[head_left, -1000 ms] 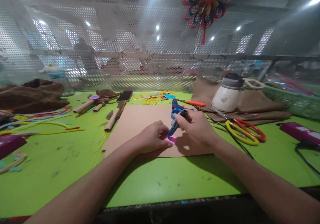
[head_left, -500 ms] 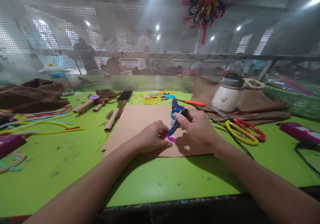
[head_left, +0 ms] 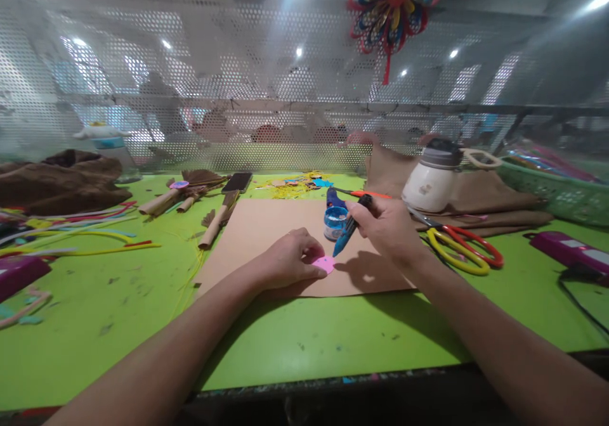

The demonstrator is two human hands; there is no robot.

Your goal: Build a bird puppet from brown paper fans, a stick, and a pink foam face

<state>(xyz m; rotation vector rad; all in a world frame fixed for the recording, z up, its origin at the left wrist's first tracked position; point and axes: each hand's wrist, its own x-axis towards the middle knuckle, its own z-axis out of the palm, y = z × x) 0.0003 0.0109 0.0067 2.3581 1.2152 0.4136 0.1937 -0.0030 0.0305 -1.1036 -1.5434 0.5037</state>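
A small pink disc (head_left: 325, 264) lies on a sheet of brown paper (head_left: 257, 236). My left hand (head_left: 290, 256) rests at its left edge, thumb and fingers pinching it against the paper. A tiny dark mark shows on the disc. In my right hand (head_left: 390, 226) is a dark pen-like tool with a tapered blue tip (head_left: 343, 241), its exact kind unclear. The tip points down, just above and right of the disc. Behind that tip stands a small open blue-rimmed jar (head_left: 334, 223) with pale contents.
Scissors (head_left: 461, 248) and a white bottle (head_left: 431, 179) stand to the right, near folded brown cloth and a green basket (head_left: 556, 188). Rolled brown paper pieces (head_left: 216, 223), a phone (head_left: 238, 182) and colored strips (head_left: 80, 236) lie left. Yellow scraps (head_left: 297, 185) are at the back.
My right hand has moved right and slightly back, lifting the blue tip away from the pink disc. The jar is now less covered. My left hand stays in place.
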